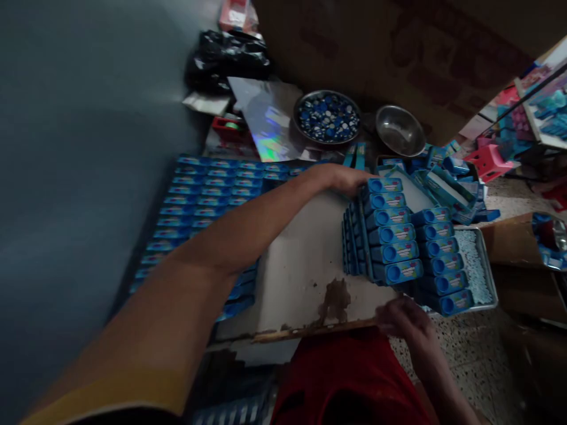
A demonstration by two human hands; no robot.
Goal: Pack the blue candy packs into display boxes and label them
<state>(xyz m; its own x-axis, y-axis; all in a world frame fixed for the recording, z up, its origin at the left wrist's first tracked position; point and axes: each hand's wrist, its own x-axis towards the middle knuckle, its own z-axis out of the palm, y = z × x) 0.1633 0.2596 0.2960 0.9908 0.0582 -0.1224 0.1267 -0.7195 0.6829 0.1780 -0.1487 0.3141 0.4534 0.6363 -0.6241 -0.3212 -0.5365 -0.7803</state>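
1. While the two hands are near the same stack (392, 233) of blue boxes, they sit at opposite ends of it: the left hand (354, 182) by its far end, the right hand (405, 317) just beside its near end.
2. The stack's long axis runs from the far side of the table (301, 271) toward the wearer, slanting a little to the right; the printed box ends form its visible face.
3. The left hand looks the nearer of the two — it meets the far top corner, its arm reaching across the table from the lower left. Its fingers go out of sight behind the boxes, so I cannot tell whether they pinch or lie flat.
4. The right hand is dim and blurred, fingers somewhat bent, at the table's front edge. Whether it touches a box or grips anything, I cannot tell.
5. A second stack (445, 260) stands close on the right, partly in front of a tray (488, 271) of pale bits; that side is tight.
6. Leftward lies the widest gap — a pale strip of tabletop, marked by a dark stain (335, 300), reaching to the rows (204, 200) of boxes.
7. Beyond the stack, a loose heap (452, 183) crowds the far right.
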